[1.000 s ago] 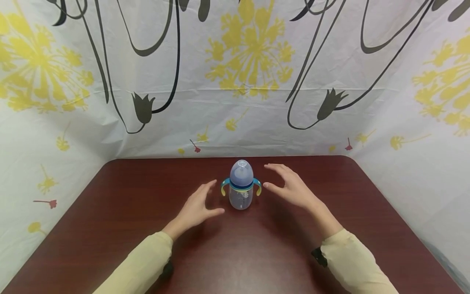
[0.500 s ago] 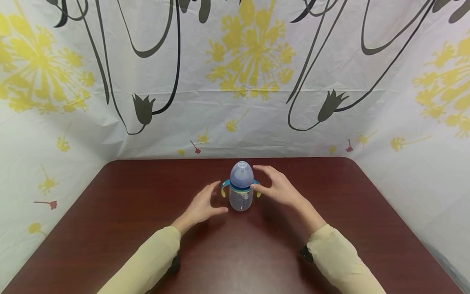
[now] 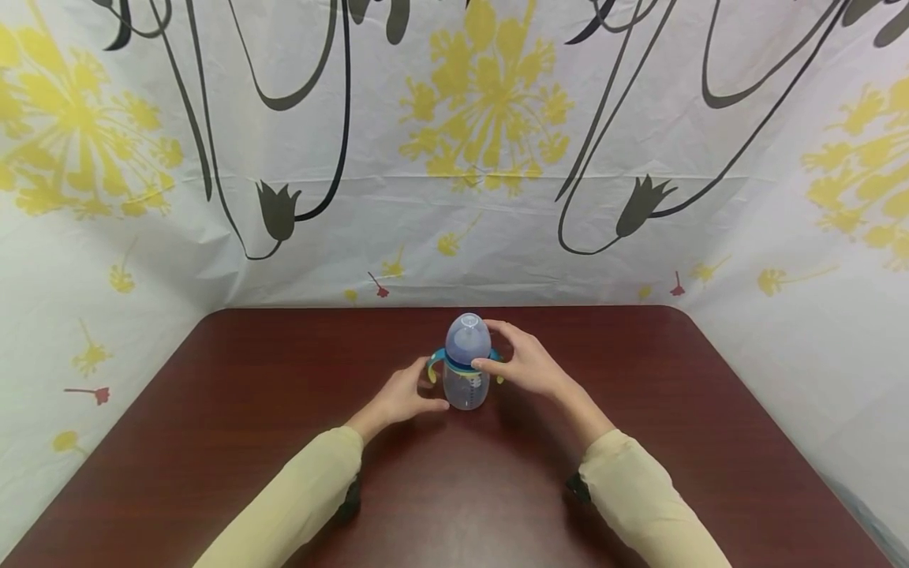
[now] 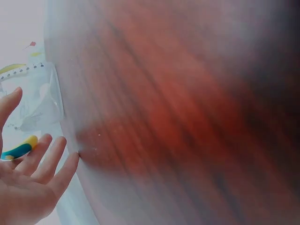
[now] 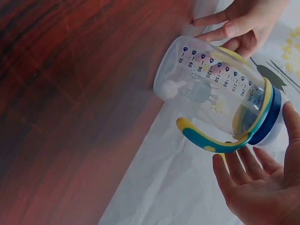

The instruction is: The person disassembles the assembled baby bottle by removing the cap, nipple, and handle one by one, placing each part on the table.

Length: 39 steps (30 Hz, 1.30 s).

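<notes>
A clear baby bottle (image 3: pixel 465 391) with a pale blue domed cap (image 3: pixel 467 335) stands upright near the table's back edge. Measuring marks run along its side, and a blue-and-yellow handle (image 5: pixel 206 141) curves out on either side. My left hand (image 3: pixel 399 397) is at the bottle's left, thumb near the base and fingers beside the left handle (image 3: pixel 434 366). On the right, my right hand (image 3: pixel 527 364) spreads round the collar and cap, its thumb in front of the collar. Whether either hand touches the bottle I cannot tell. Fingers behind the bottle are partly hidden.
The dark red-brown table (image 3: pixel 341 347) has rounded back corners. White cloth (image 3: pixel 369 229) with yellow and grey flower prints hangs behind it and along both sides.
Both hands have moved inward toward the bottle, the right one coming left until its thumb overlaps the collar. The bottle has stayed in place.
</notes>
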Tool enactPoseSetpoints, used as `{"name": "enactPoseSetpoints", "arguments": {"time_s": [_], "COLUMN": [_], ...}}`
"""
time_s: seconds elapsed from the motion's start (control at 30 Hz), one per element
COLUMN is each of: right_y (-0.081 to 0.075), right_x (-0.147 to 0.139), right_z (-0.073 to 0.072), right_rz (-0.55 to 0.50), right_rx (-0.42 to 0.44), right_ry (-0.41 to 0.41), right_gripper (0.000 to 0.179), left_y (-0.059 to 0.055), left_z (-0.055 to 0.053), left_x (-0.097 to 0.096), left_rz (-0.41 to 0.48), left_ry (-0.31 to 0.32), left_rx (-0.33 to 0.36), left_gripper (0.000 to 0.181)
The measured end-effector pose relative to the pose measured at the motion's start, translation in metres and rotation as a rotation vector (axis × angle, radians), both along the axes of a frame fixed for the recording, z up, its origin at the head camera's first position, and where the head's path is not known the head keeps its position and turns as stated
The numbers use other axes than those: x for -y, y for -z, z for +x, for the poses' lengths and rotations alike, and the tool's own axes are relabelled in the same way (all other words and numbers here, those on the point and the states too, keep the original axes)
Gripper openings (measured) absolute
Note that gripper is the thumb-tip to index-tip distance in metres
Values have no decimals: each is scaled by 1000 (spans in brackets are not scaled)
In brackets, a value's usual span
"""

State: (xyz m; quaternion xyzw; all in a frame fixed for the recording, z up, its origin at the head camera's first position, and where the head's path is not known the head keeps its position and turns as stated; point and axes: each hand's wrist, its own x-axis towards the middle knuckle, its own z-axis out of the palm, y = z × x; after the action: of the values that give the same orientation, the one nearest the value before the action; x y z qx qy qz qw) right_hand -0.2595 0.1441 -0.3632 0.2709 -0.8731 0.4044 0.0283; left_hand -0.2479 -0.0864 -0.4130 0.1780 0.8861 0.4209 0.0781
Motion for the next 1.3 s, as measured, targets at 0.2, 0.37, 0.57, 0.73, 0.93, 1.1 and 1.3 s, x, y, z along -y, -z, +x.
{"name": "enactPoseSetpoints", "arguments": {"time_s": [0.2,0.37,0.57,0.73,0.93,1.1,1.3], "right_y": [1,2,4,0,-15,-33,-53], "right_x": [8,13,14,12,8,6,5], "right_z": [-2,-3,0,5,15,28,48], "right_rz": [-49,-27,-60,-111,-152,-241,-307], "right_rx": [59,70,78,99,60,119,132], "right_ry": [-39,-3,22,17,1,-52,-85], "right_gripper": [72,76,75,73,69,60,54], "left_y": [2,5,5,3,-9,-22,-37], "left_z": [-3,-7,-8,-4,6,17,32], "left_x": [-2,-4,-6,-3,3,6,5], "left_rz": [10,14,-1,33,98,99,171], "left_ry": [7,21,8,40,90,107,178], "left_rx": [-8,-30,-46,-51,-56,-93,-93], "left_gripper": [60,58,55,65,75,75,75]}}
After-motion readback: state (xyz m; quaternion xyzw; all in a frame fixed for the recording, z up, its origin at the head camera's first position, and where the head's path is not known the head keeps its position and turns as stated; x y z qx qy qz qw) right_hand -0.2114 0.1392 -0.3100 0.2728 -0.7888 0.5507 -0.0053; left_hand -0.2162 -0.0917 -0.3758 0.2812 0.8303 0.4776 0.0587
